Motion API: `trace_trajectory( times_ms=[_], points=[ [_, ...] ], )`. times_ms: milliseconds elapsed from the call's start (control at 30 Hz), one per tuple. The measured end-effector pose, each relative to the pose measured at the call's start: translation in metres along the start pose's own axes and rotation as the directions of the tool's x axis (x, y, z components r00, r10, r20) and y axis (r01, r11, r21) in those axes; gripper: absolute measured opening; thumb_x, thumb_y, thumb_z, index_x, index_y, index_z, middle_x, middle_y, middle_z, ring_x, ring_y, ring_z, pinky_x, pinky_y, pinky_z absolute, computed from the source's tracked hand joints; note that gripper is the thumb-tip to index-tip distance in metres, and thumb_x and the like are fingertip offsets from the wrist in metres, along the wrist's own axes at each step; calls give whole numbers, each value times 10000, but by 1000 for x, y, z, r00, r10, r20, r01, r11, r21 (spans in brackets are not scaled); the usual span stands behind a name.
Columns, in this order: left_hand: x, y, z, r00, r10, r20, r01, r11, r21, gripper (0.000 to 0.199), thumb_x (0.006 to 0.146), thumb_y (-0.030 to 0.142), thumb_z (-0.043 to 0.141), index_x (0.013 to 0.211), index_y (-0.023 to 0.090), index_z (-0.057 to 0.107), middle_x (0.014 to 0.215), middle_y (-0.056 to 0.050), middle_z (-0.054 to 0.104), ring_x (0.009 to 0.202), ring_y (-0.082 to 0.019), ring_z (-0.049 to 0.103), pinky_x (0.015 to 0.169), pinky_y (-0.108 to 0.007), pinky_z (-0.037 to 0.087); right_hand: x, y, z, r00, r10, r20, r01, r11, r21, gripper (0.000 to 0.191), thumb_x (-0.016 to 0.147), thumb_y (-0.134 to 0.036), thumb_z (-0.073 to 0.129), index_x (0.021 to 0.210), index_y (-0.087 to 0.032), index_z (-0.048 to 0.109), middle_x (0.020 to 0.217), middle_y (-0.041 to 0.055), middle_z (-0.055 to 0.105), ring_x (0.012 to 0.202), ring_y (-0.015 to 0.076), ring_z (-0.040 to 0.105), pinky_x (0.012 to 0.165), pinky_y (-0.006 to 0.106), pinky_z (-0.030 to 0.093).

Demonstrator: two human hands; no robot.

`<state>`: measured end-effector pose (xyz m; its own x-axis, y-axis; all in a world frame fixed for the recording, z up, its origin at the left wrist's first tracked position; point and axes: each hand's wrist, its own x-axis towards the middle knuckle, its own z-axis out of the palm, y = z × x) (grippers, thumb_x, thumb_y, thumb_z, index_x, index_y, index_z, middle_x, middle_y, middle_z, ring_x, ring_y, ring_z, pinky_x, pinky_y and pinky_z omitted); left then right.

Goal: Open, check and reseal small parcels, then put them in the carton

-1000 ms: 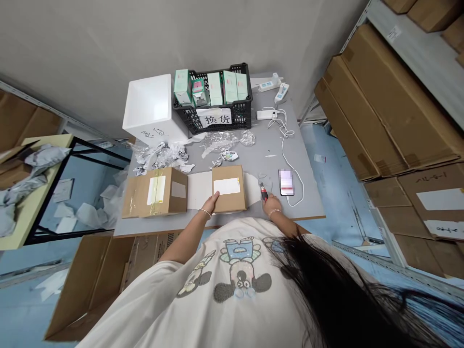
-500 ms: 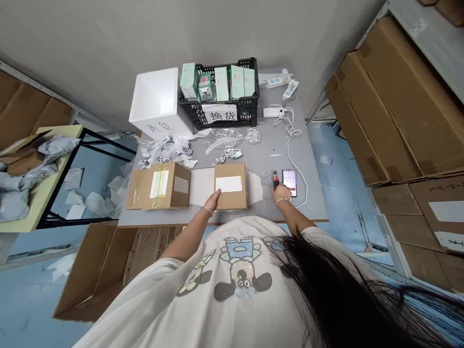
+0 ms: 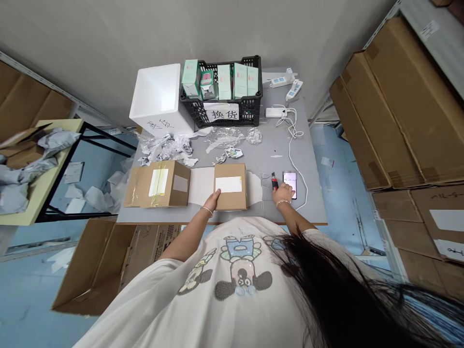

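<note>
My left hand (image 3: 213,199) rests on the front edge of a kraft cardboard box (image 3: 229,198), which has a white label on top. A white sheet (image 3: 201,187) lies between that box and a second taped cardboard box (image 3: 155,184) on its left. My right hand (image 3: 282,194) seems to grip a red-and-black utility knife (image 3: 274,181). Its fingertips are at the lower edge of a lit smartphone (image 3: 289,185), which lies on the grey table (image 3: 275,157) with a white cable beside it.
At the back stand a black crate (image 3: 195,113) of mint-green boxes, a white foam box (image 3: 155,94), power strips (image 3: 281,79) and a charger (image 3: 273,112). Crumpled plastic wrap (image 3: 165,150) lies nearby. Stacked flattened cartons (image 3: 395,111) fill the right.
My right hand and the knife have moved right, from beside the white sheet to the phone. My left hand stays on the box. The view has shifted slightly.
</note>
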<state>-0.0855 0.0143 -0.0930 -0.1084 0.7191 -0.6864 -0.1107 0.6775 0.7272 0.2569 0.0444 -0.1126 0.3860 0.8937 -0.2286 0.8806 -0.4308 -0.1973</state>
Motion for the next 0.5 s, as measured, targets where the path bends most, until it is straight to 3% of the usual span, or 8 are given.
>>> trace_trajectory(
  times_ms=[167,300,400,500],
  points=[
    [-2,-4,7,1000,-17,-21,17,1000,-4,653,738,658,667,1126,134,652,1148,-156,700,1109,-281,646,993,-382,472,3,-8,-12,1000,-3,23,1,995,95,427,890,-287,501,1260,-77,479,1296,251,499,1257,357,371,1026,524,255],
    [-7,-3,15,999,-19,-47,19,1000,7,623,739,658,663,1100,150,661,1190,-144,684,1120,-280,639,992,-384,471,-7,-42,-24,989,-115,93,86,958,275,415,922,-311,482,1269,-84,499,1299,219,542,1223,302,448,1007,401,322],
    [-12,3,20,996,-34,-83,36,999,22,590,748,633,665,1088,151,667,1201,-146,679,1119,-289,637,979,-383,477,-28,-76,-26,919,-280,277,113,861,496,410,975,-437,386,1174,-130,573,1155,158,649,1084,250,573,926,322,392],
    [-20,12,25,993,-31,-112,38,997,67,567,772,619,641,1080,144,676,1183,-148,686,1120,-301,634,969,-386,482,-48,-101,-22,854,-322,409,-2,785,620,454,953,-547,376,1075,-176,607,1056,128,690,1001,260,623,871,330,439]
  ],
)
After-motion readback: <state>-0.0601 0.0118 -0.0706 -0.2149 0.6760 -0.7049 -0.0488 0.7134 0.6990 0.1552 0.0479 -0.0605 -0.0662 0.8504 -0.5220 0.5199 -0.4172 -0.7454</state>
